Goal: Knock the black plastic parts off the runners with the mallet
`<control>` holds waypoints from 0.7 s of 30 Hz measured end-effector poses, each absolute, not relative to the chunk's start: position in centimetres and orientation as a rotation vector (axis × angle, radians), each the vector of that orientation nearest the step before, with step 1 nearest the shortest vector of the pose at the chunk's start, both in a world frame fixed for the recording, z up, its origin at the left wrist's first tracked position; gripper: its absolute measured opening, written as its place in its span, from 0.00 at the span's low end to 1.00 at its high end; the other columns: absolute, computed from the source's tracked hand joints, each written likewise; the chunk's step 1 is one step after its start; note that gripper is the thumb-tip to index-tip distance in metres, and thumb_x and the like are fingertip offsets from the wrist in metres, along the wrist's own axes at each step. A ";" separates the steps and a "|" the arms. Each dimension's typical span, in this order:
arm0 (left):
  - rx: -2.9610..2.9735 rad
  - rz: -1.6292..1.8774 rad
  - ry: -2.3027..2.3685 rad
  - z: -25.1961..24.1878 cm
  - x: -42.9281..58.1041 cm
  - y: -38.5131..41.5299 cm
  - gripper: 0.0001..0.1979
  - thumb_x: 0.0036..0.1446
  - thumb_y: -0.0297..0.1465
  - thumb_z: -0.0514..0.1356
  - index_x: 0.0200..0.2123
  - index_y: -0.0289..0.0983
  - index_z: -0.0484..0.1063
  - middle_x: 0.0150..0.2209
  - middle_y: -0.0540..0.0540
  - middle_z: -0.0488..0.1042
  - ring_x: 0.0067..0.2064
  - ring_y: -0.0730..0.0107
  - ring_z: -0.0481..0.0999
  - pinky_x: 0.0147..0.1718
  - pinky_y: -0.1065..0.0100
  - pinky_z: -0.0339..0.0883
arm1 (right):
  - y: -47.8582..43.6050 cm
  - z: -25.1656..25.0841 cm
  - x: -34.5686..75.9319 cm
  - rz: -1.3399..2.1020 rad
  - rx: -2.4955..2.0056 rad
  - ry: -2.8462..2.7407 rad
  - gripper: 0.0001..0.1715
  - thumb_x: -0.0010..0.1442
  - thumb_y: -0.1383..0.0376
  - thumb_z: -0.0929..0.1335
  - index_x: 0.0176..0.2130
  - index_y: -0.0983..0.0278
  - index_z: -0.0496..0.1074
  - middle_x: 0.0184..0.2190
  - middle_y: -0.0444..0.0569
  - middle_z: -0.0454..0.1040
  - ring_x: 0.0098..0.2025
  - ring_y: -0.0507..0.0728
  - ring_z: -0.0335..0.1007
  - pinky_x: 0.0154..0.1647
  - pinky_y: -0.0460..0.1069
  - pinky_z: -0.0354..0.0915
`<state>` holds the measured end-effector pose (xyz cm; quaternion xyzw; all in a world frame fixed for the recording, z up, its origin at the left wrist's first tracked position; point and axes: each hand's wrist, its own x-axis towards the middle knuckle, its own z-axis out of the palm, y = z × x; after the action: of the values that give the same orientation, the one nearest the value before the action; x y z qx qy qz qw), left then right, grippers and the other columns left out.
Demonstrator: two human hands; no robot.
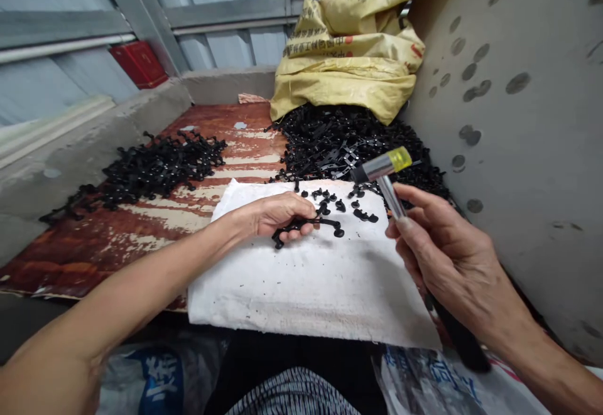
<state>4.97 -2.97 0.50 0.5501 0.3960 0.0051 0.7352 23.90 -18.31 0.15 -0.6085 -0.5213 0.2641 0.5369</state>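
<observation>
The left hand's (285, 214) fingers clench at least one slender black strip with knobbed ends (327, 221), which jut past both sides of the fist, above the white cloth (311, 289). The right hand (440, 245) has its fingers round one metal-headed mallet with yellow and black faces (379, 167). Several small black studs (340, 205), too bunched to count, lie toward the cloth's far edge. Two black heaps flank it: one smaller heap (160, 167) near the red-brown table's (254, 129) left edge, one larger heap (325, 135) by its right.

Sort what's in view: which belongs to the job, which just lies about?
Likely in the job:
black part in left hand
mallet in right hand
loose black pieces on white cloth
left heap
right heap at yellow sack

Apparently lying about:
red object
plastic bag
</observation>
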 end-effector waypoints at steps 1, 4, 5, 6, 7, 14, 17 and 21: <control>1.201 0.035 0.836 0.6 4.3 -2.9 0.05 0.50 0.27 0.61 0.24 0.33 0.68 0.17 0.50 0.68 0.13 0.79 0.62 0.09 0.77 0.52 | -18.6 0.1 23.6 0.803 -1.436 -1.120 0.24 0.61 0.57 0.67 0.56 0.57 0.68 0.29 0.43 0.70 0.18 0.48 0.57 0.11 0.43 0.56; 1.214 0.101 0.764 0.9 2.5 -3.0 0.08 0.48 0.30 0.65 0.26 0.34 0.68 0.17 0.50 0.70 0.14 0.80 0.63 0.11 0.77 0.55 | -19.4 -0.9 22.6 1.185 -1.336 -0.764 0.31 0.52 0.52 0.73 0.53 0.58 0.67 0.26 0.40 0.69 0.18 0.48 0.55 0.10 0.42 0.54; 1.214 0.108 0.749 0.9 2.0 -3.0 0.09 0.48 0.31 0.65 0.26 0.33 0.69 0.17 0.50 0.71 0.14 0.80 0.63 0.11 0.77 0.55 | -19.6 -1.2 22.3 1.254 -1.312 -0.682 0.33 0.50 0.52 0.75 0.52 0.58 0.67 0.26 0.40 0.69 0.18 0.48 0.54 0.10 0.42 0.54; 1.212 0.110 0.737 0.9 1.5 -3.2 0.10 0.48 0.32 0.66 0.27 0.33 0.69 0.17 0.49 0.71 0.13 0.80 0.63 0.11 0.77 0.54 | -19.8 -1.6 22.0 1.304 -1.295 -0.627 0.35 0.48 0.51 0.76 0.52 0.58 0.66 0.25 0.40 0.70 0.18 0.47 0.54 0.10 0.41 0.54; 1.209 0.110 0.725 0.9 1.1 -3.3 0.10 0.47 0.33 0.66 0.27 0.33 0.69 0.17 0.50 0.71 0.13 0.80 0.64 0.11 0.77 0.54 | -19.9 -1.9 21.7 1.343 -1.283 -0.593 0.36 0.47 0.51 0.76 0.52 0.59 0.66 0.25 0.40 0.70 0.18 0.47 0.53 0.10 0.41 0.54; 1.271 0.164 0.755 1.4 -0.6 -3.7 0.12 0.48 0.36 0.66 0.28 0.33 0.69 0.17 0.50 0.71 0.13 0.80 0.63 0.11 0.77 0.54 | -19.9 -2.2 21.1 1.418 -1.268 -0.501 0.41 0.41 0.51 0.79 0.50 0.60 0.66 0.24 0.41 0.71 0.18 0.47 0.52 0.10 0.40 0.53; 1.422 0.273 0.953 3.7 -2.4 -1.1 0.11 0.50 0.33 0.65 0.35 0.33 0.70 0.19 0.50 0.72 0.16 0.78 0.65 0.13 0.76 0.54 | -19.9 -2.2 21.3 1.421 -1.288 -0.505 0.41 0.42 0.52 0.79 0.51 0.60 0.66 0.24 0.41 0.71 0.18 0.47 0.53 0.10 0.40 0.54; 1.752 0.659 1.474 8.5 -6.6 5.0 0.04 0.59 0.25 0.56 0.31 0.34 0.62 0.22 0.53 0.70 0.24 0.81 0.69 0.26 0.77 0.59 | -20.0 -2.5 21.2 1.396 -1.311 -0.544 0.39 0.44 0.51 0.78 0.51 0.59 0.67 0.24 0.42 0.71 0.19 0.47 0.53 0.10 0.40 0.55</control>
<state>-6.58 5.01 8.48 0.6830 0.5747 0.2568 0.3703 21.23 -20.03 -2.53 -0.5526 -0.2291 0.5884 0.5440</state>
